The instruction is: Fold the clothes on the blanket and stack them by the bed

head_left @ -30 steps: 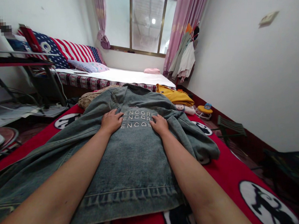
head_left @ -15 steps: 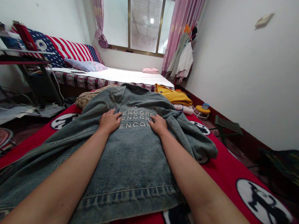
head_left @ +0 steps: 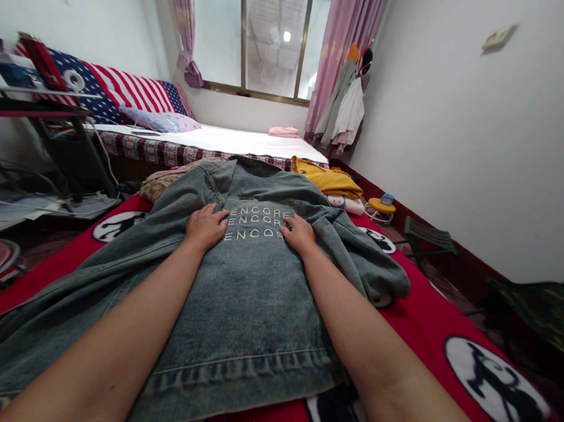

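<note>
A blue-grey denim jacket (head_left: 248, 294) lies back side up, spread over a red blanket (head_left: 421, 336) with black-and-white round prints. White lettering that reads ENCORE in three rows crosses its upper back. My left hand (head_left: 206, 227) rests flat on the denim at the left end of the letters, fingers apart. At their right end my right hand (head_left: 299, 233) lies on the cloth with its fingers spread, covering some letters. Neither hand grips the fabric. The jacket's collar points away from me and its hem is toward me.
Beyond the collar lie a yellow garment (head_left: 327, 177) and a patterned brown cloth (head_left: 167, 179). A bed with a white sheet (head_left: 240, 141) stands under the window. At left is a desk (head_left: 26, 111); at right, a folding stool (head_left: 429, 236) by the wall.
Both hands stay at the same places on the jacket. The view has shifted very slightly; the jacket lies as before.
</note>
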`<state>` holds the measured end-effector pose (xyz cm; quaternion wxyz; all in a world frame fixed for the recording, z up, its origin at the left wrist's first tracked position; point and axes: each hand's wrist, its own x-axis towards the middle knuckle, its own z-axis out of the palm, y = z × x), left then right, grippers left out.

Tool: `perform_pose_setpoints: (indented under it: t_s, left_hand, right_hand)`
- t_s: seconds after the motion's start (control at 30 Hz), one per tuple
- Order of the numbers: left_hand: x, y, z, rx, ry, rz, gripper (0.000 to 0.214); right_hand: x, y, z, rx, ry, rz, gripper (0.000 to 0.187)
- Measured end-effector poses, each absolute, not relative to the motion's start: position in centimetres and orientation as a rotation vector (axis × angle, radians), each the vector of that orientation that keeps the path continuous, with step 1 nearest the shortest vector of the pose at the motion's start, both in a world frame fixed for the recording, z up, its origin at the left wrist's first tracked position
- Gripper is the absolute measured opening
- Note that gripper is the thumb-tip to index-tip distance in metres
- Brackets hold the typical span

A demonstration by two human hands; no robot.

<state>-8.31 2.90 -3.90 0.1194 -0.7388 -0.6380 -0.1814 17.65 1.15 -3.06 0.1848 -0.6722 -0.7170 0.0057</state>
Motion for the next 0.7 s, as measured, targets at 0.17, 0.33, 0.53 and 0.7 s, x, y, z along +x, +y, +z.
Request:
perform_pose_setpoints:
  t_s: [0.17, 0.33, 0.53, 0.7]
  left_hand:
    - [-8.26, 2.8, -3.78, -2.156, -1.876, -0.507, 0.041]
    - [-8.28, 2.93, -3.83, -2.157, -1.883, -0.515, 0.042]
    - [-8.41, 3.14, -4.01, -2.173, -1.877, -0.544, 0.042]
    - [-8.41, 2.98, -3.94, -2.176, -1.889, -0.532, 0.041]
  right_hand:
    - [17.65, 1.17, -3.14, -1.891, -2.021, 0.018, 0.045]
    - [17.73, 1.29, -3.38, -1.879, -2.013, 0.026, 0.044]
    - [17.75, 1.24, -3.29, -1.882, -2.007, 0.041, 0.042]
    - [17.72, 1.05, -3.12, -1.873, -2.015, 0.052, 0.043]
